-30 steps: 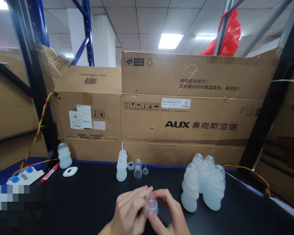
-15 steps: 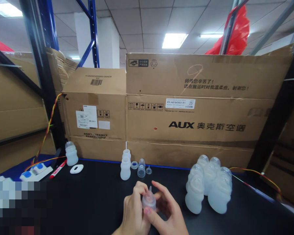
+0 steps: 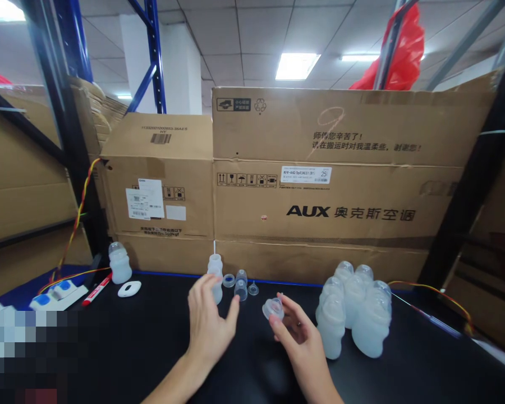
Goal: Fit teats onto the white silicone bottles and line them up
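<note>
Translucent, round plastic cap [image 3: 272, 308] sits raised above a black tabletop [image 3: 130, 348], tilted between the thumb and fingertips of a worker's right hand [image 3: 280, 307]. That grip is closed lightly on the cap's right edge, a hold that seems chosen to leave most of the rim exposed and to spare the thin plastic from squeezing. The left hand [image 3: 210, 311] is spread, thumb well apart from curved fingers, and appears to grasp nothing; it partly covers an uncapped, milky-white, waisted plastic bottle [image 3: 215, 262], and whether it touches the bottle cannot be told. The bottle stands upright, probably for easy reach from above. Just beside it lie a small translucent ring [image 3: 229, 280], clear domed plastic covers [image 3: 240, 290] and a clear, pointed teat [image 3: 253, 288], spread out perhaps so that each can be picked singly. To the right, milky-white bottles with clear domed tops [image 3: 370, 331] crowd together, likely to keep the middle free for both hands. At far left, a lone domed bottle [image 3: 120, 272] stands near a white oval plastic object [image 3: 129, 289] and a red-and-white marker [image 3: 97, 289].
</note>
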Demonstrator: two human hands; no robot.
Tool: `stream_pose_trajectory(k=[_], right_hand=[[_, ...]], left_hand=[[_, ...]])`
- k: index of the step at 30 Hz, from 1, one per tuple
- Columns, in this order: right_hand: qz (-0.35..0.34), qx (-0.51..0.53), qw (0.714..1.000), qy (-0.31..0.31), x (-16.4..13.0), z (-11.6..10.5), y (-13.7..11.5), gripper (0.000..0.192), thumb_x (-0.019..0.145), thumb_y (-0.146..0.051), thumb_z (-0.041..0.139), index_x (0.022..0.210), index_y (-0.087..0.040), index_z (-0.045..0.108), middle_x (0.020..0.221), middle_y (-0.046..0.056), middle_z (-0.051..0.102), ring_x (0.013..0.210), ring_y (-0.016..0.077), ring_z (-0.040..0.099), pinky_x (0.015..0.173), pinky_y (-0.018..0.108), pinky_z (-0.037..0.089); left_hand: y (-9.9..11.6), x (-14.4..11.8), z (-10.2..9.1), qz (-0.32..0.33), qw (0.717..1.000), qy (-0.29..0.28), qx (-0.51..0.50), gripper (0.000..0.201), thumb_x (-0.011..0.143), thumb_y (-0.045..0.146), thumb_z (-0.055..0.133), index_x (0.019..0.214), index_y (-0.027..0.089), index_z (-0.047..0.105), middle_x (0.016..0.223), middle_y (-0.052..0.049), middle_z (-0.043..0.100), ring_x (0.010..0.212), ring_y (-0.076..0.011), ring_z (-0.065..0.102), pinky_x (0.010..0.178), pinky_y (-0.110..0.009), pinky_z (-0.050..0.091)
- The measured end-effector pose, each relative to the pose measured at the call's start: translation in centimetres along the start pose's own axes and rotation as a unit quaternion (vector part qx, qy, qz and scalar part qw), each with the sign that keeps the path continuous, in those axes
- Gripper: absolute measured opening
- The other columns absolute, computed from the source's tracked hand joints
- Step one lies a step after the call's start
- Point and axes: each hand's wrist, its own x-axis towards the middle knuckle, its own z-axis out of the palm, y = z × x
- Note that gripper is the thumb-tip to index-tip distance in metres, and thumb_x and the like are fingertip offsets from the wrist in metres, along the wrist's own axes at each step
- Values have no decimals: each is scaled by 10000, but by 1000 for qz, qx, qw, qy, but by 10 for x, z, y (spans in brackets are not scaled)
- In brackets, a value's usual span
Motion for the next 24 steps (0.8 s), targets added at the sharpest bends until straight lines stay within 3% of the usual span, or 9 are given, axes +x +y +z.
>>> stream_pose_trajectory(k=[2,4,6,9,12,17,19,22,24], right_hand=[[2,-3,1000,-5,1,-1,-2,697,759,-627,895,1287,-203,730,1223,155,777,1012,314,750,747,373,637],[2,6,1000,-12,0,-2,-3,695,779,-639,875,1301,-205,728,1252,158,770,1052,327,746,752,376,638],[0,15,1000,-22,-1,-3,-4,683,808,-651,848,1317,-212,725,1268,158,765,1044,325,751,736,368,636],[-12,6,999,-33,-1,-4,-5,659,836,-643,831,1336,-228,719,1282,147,759,1046,313,750,790,381,640],[-27,-15,999,-38,-1,-5,-5,673,845,-643,824,1359,-226,703,1260,144,760,1054,310,740,864,417,631],[-18,-42,998,-48,-2,-4,-4,668,901,-669,755,1402,-237,660,1387,148,711,1188,322,701,946,434,604],[-25,-46,996,-66,-4,-2,-5,650,921,-660,738,1408,-237,652,1390,145,712,1209,320,697,949,425,608],[-45,-55,993,-98,-8,0,-6,602,941,-624,736,1394,-234,663,1333,134,743,1171,304,718,958,415,614],[-53,-69,990,-112,-11,1,-5,573,944,-605,740,1379,-236,680,1285,127,763,1096,291,744,948,414,621]], left_hand=[[-18,11,4,-69,997,32,17,669,813,443,778,1357,149,523,1417,-237,542,1384,-467,491,1160,-710,380],[-35,16,9,-139,990,36,14,729,767,524,807,1331,136,556,1364,-245,589,1328,-495,537,1101,-730,421],[-48,17,14,-192,981,19,-13,647,773,619,783,1205,161,634,1209,-203,695,1175,-458,661,1003,-677,520],[-54,14,18,-214,975,-15,-64,571,828,704,704,1102,204,677,1052,-129,779,1018,-363,752,926,-538,590],[-42,10,18,-183,978,-49,-93,545,844,685,713,1142,229,701,1037,-91,793,994,-328,756,919,-478,586],[0,-1,5,-51,975,-161,-142,234,908,486,735,986,266,752,964,-30,775,921,-259,748,877,-392,592],[15,-7,0,-1,968,-194,-156,164,916,410,739,1000,270,744,1034,-39,781,988,-260,752,909,-396,599],[27,-16,-5,51,961,-217,-166,247,876,306,764,1117,275,720,1191,-66,789,1124,-289,747,1020,-452,585],[30,-21,-5,65,955,-231,-173,326,865,251,757,1182,288,690,1195,-52,802,1096,-277,769,999,-434,608]])
